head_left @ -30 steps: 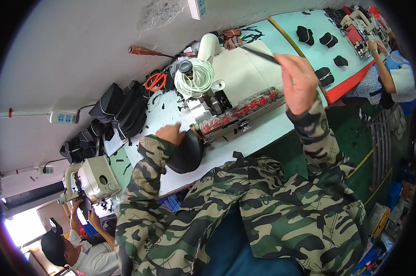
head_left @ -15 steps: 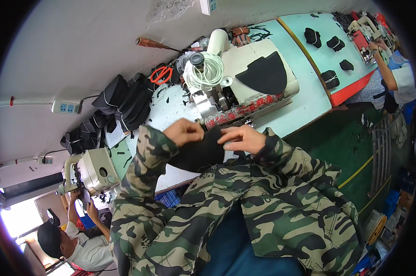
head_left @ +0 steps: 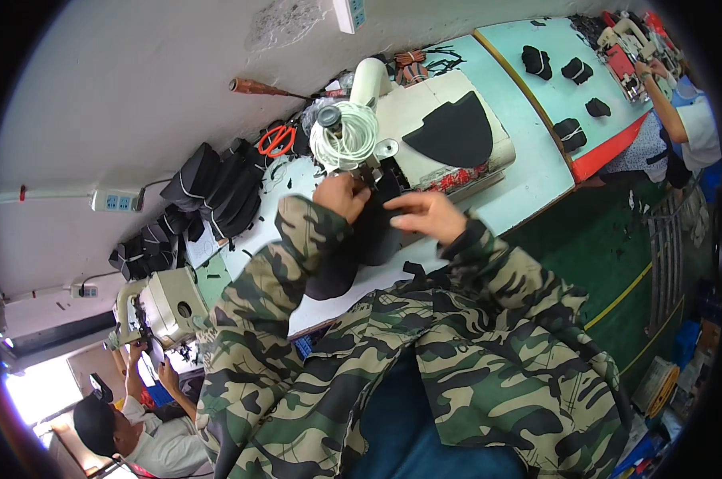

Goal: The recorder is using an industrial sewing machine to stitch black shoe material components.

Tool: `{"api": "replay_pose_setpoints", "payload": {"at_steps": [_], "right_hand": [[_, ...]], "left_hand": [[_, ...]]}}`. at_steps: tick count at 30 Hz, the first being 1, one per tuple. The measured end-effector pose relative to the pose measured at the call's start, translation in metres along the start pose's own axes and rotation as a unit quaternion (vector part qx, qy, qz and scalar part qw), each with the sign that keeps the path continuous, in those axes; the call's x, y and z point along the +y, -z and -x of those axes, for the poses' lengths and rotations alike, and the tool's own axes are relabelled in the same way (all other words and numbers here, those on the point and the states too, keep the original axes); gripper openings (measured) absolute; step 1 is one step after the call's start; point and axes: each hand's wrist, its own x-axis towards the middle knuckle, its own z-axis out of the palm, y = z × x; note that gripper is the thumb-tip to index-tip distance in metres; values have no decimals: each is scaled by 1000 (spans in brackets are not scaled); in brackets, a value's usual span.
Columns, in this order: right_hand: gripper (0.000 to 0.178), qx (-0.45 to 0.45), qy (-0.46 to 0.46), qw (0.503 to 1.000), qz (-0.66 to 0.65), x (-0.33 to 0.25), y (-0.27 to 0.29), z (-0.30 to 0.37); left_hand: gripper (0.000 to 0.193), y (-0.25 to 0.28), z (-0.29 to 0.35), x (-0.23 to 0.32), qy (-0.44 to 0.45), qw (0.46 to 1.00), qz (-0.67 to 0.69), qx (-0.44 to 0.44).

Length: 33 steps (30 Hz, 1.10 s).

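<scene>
My left hand [head_left: 342,197] is closed on the upper edge of a black fabric piece [head_left: 372,237], close by the needle end of the sewing machine [head_left: 456,80]. To the right of that piece, my right hand [head_left: 431,217] has its fingers stretched out and apart; its fingertips are at the fabric's edge, and whether they touch it I cannot tell. Below my left wrist another dark rounded part of black fabric [head_left: 331,279] lies on the white table; whether it belongs to the same piece is unclear. A flat black cut piece [head_left: 452,132] rests on the machine's body.
A coil of white cord [head_left: 346,140] sits on the machine, with orange-handled scissors [head_left: 277,140] beside it. Tied black bundles [head_left: 237,188] are stacked to the left. A screwdriver [head_left: 257,86] lies by the wall. Co-workers sit at machines at lower left and far right.
Both hands have moved; the left has gone up and right to the machine's needle end, carrying the black fabric with it. The right has moved slightly right and its fingers have spread.
</scene>
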Motion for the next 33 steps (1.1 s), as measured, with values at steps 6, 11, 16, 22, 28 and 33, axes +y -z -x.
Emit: {"api": "replay_pose_setpoints", "payload": {"at_steps": [6,11,16,22,28,33], "right_hand": [[27,42,144,929,339,-50,38,-13],[22,176,206,929,251,-46,21,16],[26,86,230,892,378,2,-18,22],[33,107,211,900,365,10,-55,12],[50,187,225,847,443,-40,-13,26],[47,348,246,782,454,-75,30,23]], "left_hand": [[27,-8,28,-1,-87,996,13,-16],[33,7,54,7,137,810,488,-294],[24,7,40,-22,266,733,570,-258],[24,16,-5,-23,221,870,378,-225],[27,-16,5,-7,130,966,213,-64],[26,-5,12,-28,48,972,227,-47]]}}
